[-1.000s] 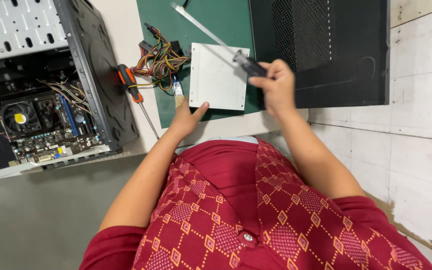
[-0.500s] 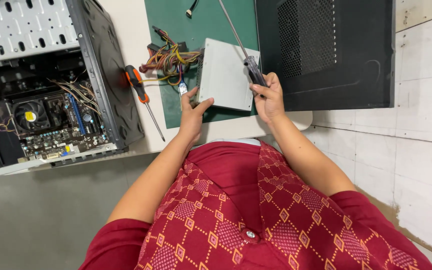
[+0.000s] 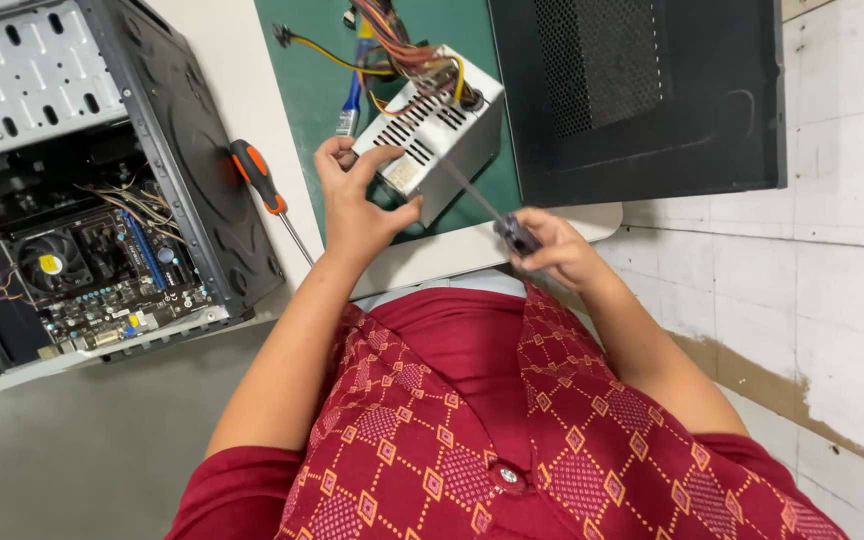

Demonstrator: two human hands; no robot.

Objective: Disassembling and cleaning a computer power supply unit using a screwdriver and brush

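A white desk [image 3: 252, 120] carried a green cutting mat [image 3: 312, 90]. On the mat stood the grey metal power supply box [image 3: 432, 130], tilted. The left hand [image 3: 357, 205] gripped its near corner at 7 o'clock; the right hand [image 3: 552, 250] was closed around a dark-handled screwdriver [image 3: 492, 215] at 5 o'clock. The box looked heavy, stiff and sharp-edged, best held by its flat sides.

The power supply [image 3: 432, 125] sits on the mat [image 3: 312, 80] mid-bench [image 3: 252, 60], the open computer case [image 3: 92, 190] to its left, the side panel [image 3: 642, 90] to its right, a screwdriver [image 3: 267, 195] lying between case and mat.
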